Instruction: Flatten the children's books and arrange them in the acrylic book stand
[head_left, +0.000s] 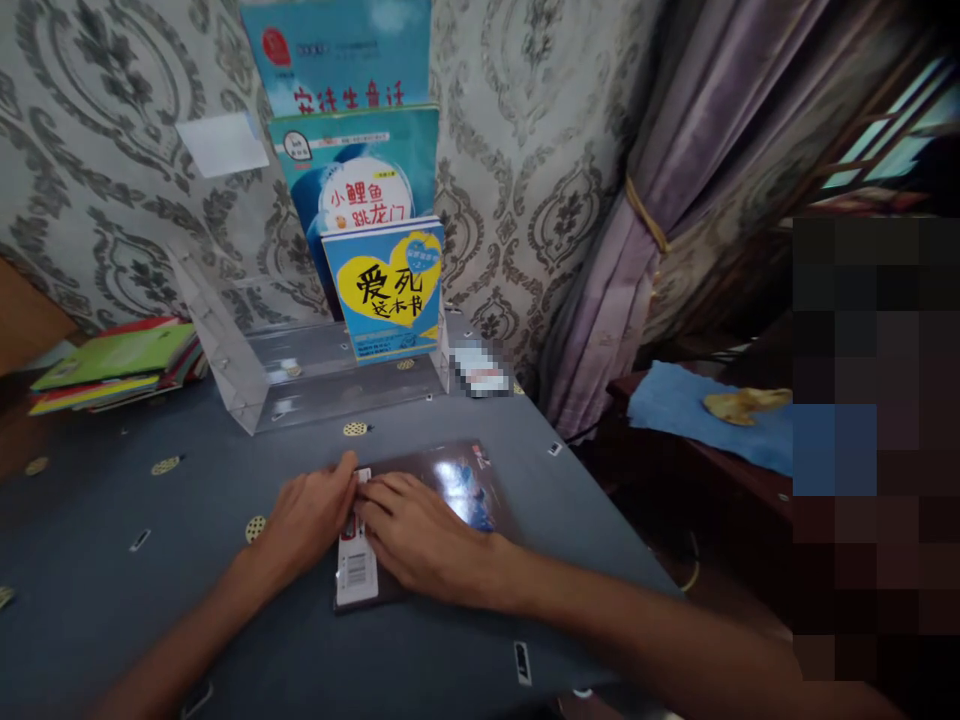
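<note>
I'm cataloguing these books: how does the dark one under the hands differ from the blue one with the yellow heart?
The dark book lies flat on the table; the blue book stands in the clear stand. The left hand and right hand touch the dark book; neither touches the blue book. Both have printed covers.

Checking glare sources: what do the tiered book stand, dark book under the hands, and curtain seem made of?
Book stand: clear, glossy plastic, likely acrylic; see-through panels.
Dark book: probably paper or card, glossy, possibly film-wrapped; bright white highlight.
Curtain: fabric, perhaps satiny; soft folds, faint sheen.
</note>
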